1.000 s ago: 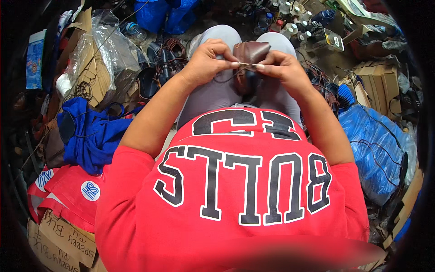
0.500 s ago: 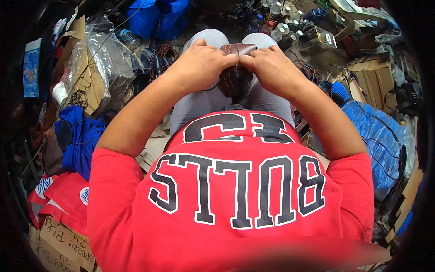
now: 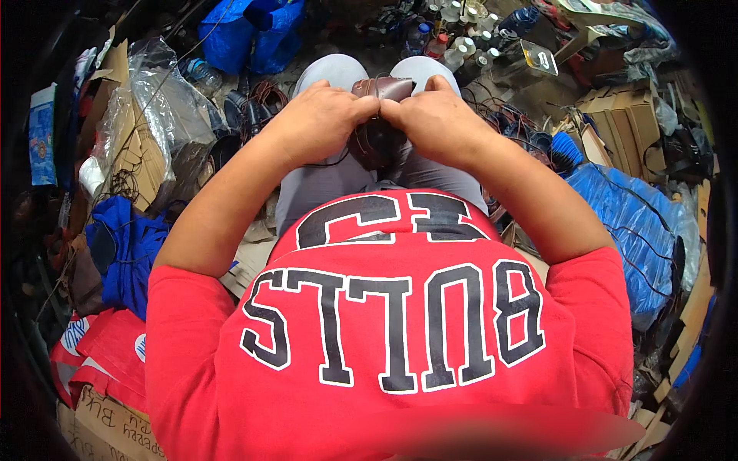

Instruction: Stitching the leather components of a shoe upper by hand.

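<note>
We see a brown leather shoe at the far edge of the lap, between the 2 knees in grey trousers, its middle partly covered by the hands. The left hand lies at its left side and the right hand at its right, their thumbs close together over the leather. The fingers of both hands are curled inward with the tips hidden, so we cannot tell whether they pinch the dark thread that shows just below the left hand. At the near edge of the lap we find a red shirt. On the floor beyond the knees, a blue bag sits toward the far left corner, and bottles cluster past the right knee. Along the floor's left side we see clear plastic sheeting, blue cloth and, toward the near left corner, red bags by a cardboard box. Along its right side lies a blue plastic-wrapped bundle, with folded cardboard farther off.
</note>
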Available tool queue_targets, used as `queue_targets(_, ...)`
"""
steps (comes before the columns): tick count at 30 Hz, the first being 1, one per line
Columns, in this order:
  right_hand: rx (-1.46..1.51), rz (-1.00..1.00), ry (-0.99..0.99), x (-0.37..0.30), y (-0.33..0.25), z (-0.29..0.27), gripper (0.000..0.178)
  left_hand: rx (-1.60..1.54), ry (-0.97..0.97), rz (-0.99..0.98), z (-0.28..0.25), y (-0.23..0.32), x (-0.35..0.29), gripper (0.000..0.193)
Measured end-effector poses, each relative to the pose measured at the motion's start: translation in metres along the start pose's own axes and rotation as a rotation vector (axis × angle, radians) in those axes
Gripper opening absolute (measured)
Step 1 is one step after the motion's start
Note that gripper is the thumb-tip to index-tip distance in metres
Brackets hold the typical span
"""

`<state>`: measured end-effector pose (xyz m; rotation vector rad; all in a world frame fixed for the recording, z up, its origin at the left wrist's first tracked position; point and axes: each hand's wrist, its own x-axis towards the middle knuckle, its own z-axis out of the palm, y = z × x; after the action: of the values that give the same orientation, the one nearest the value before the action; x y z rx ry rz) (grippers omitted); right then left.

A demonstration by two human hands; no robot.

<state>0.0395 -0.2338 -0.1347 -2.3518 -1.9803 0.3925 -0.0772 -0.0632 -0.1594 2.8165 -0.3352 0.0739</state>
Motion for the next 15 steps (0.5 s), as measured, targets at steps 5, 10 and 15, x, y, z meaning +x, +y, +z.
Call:
queue_targets(5, -0.033, -0.095, 0.13, -0.015, 0.035, 0.015, 0.02, -0.103, 0.007, 0.03, -0.008, -0.025, -0.027, 0.011)
queue_targets(10, -0.076, 0.487, -0.079, -0.1, 0.096, 0.016, 0.011, -0.159, 0.048, -0.316, -0.035, -0.043, -0.095, 0.009)
queue_targets(15, 1.479, 0.413, 0.747, -0.125, 0.129, 0.002, 0.01, -0.91, 0.352, -0.438, -0.027, -0.042, -0.086, 0.003)
